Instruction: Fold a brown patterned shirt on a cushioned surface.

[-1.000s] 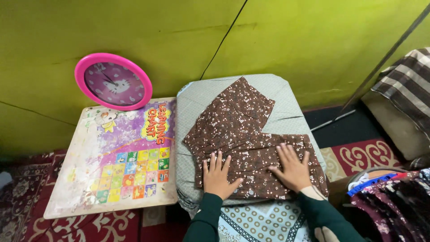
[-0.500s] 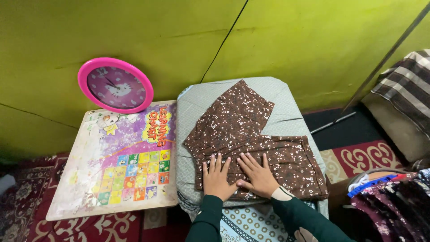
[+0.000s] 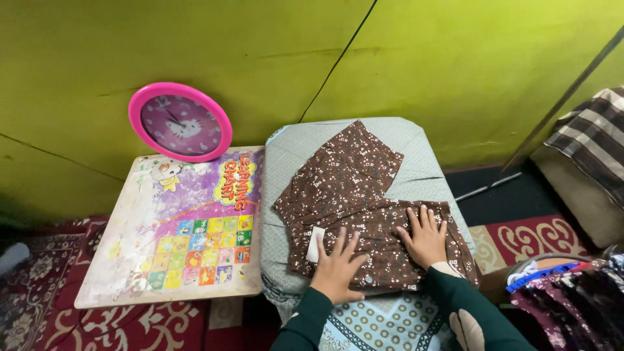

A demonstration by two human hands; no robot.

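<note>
While both hands are lying flat on it, the brown floral garment (image 3: 364,214) is sitting spread across a grey-green padded board (image 3: 416,149) set against a yellow-green wall (image 3: 455,58).

Head view only:
- Left hand (image 3: 338,270) is pressing palm-down on the near left part of the garment, fingers spread, gripping nothing. A small white tag (image 3: 316,244) is showing just beside its fingertips.
- Right hand (image 3: 426,237) is resting palm-down on the near right part, fingers fanned out and pointing away from the person, also holding nothing. Both dark green sleeves are reaching in from the bottom edge.
- The garment is lying in two overlapping parts: one angling up toward the wall, the other running crosswise under the hands.
- A colourful learning chart board (image 3: 175,227) is lying flat just left of the padded board, edges touching or nearly so.
- A pink round clock (image 3: 180,122) is leaning against the wall behind the chart.
- A red patterned rug (image 3: 533,231) is covering the floor; a striped brown cloth (image 3: 595,140) is sitting well off to the right.
</note>
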